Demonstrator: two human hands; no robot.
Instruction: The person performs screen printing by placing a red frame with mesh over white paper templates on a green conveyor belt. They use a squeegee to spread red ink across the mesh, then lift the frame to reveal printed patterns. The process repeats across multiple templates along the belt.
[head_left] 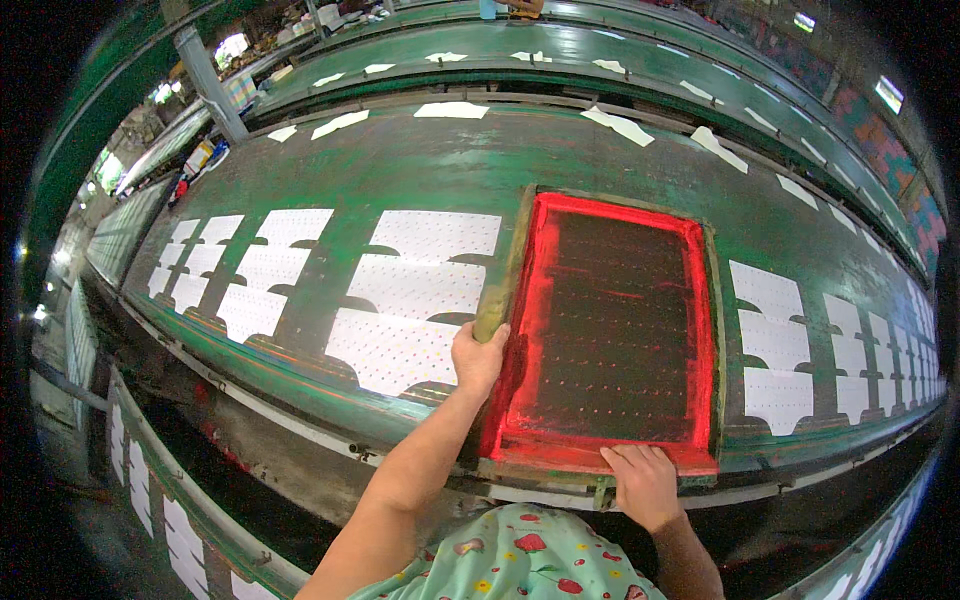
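Note:
A screen-printing frame [620,325] lies on the long green table, its dark mesh bordered by wet red ink. My left hand [480,357] is closed round the yellowish handle of what looks like a squeegee [491,312] at the frame's left side; its blade is hidden. With fingers together, my right hand [643,485] grips the near rail of the frame. To the left lie white fabric pieces [400,340] printed with small coloured dots. More white pieces [775,340] sit in rows on the right.
Along the table's near side runs a metal rail [330,440]. White scraps [450,110] line the far edge of the green table [350,170]. Parallel tables [480,45] stand beyond, with part of another person [510,9] at the top. A grey post [208,85] rises at the far left.

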